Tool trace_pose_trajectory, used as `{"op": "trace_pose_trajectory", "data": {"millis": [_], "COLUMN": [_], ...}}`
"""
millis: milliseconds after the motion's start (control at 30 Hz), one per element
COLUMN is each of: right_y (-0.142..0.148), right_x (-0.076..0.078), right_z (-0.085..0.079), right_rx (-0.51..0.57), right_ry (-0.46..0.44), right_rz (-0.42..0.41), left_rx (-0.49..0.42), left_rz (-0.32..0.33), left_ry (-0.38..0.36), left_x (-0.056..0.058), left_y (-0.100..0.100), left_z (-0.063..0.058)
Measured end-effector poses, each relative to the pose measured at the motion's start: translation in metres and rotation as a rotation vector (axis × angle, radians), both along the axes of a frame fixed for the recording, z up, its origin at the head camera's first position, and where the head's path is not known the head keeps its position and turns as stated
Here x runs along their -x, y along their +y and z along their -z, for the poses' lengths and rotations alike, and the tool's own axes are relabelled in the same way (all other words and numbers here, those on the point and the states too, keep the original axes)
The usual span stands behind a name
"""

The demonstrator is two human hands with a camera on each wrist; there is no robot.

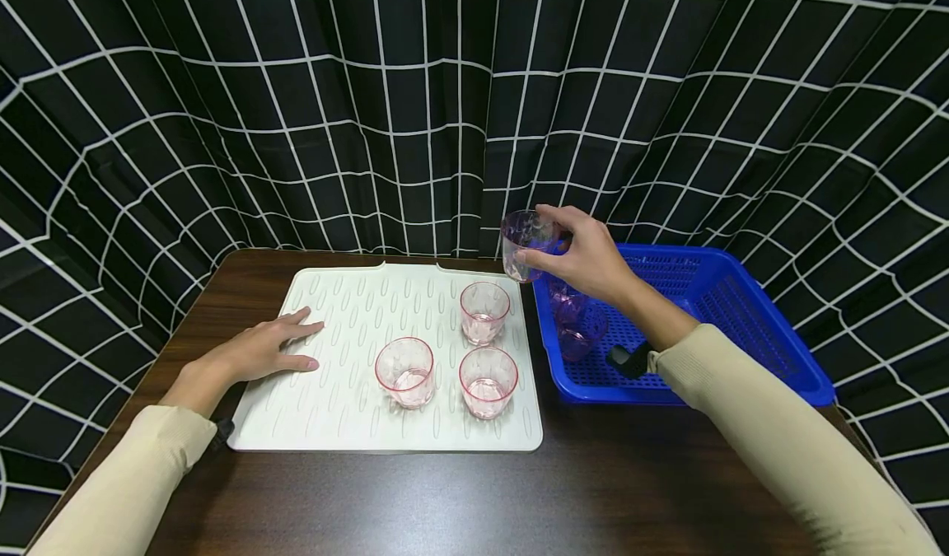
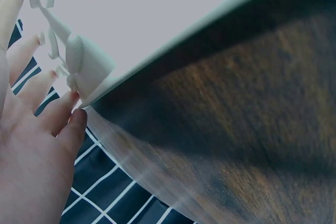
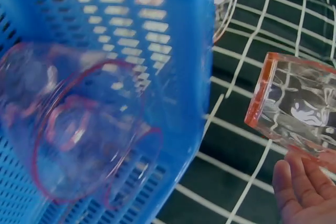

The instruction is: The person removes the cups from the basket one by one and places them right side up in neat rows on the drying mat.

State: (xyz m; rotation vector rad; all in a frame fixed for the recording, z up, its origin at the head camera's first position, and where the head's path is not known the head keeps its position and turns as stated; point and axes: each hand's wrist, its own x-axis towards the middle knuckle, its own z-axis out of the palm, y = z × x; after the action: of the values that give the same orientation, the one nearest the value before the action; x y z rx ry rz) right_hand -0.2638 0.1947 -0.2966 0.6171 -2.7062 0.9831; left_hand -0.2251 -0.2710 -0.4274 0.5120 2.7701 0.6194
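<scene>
Right hand (image 1: 588, 251) pinches a glass (image 1: 516, 244), likely light, stiff, slippery and breakable, best held round its sides; left hand (image 1: 261, 348), fingers spread, rests on the tray (image 1: 334, 412).

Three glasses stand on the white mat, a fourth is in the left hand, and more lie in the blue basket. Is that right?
Not quite. The fourth glass is in the right hand, as the head view shows; the left hand has no glass. The rest holds: three glasses on the white mat, more glasses in the blue basket.
</scene>
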Motion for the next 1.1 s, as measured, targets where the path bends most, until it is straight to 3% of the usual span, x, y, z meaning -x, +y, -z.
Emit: {"op": "trace_pose_trajectory", "data": {"millis": [367,633,1100], "right_y": [-0.040,-0.070,-0.115], "right_x": [-0.002,-0.003,-0.004], "right_z": [0.004,0.011,0.022], "right_rx": [0.051,0.002,-0.106], "right_ry": [-0.031,-0.051,-0.146], "right_rz": [-0.129,-0.199,-0.213], "left_rx": [0.004,0.002,0.004], "left_rz": [0.000,-0.010,-0.013], "left_ry": [0.002,-0.005,-0.002], "left_x": [0.000,-0.001,0.000], "left_y": [0.002,0.002,0.002], "left_z": [-0.001,-0.001,0.001]}}
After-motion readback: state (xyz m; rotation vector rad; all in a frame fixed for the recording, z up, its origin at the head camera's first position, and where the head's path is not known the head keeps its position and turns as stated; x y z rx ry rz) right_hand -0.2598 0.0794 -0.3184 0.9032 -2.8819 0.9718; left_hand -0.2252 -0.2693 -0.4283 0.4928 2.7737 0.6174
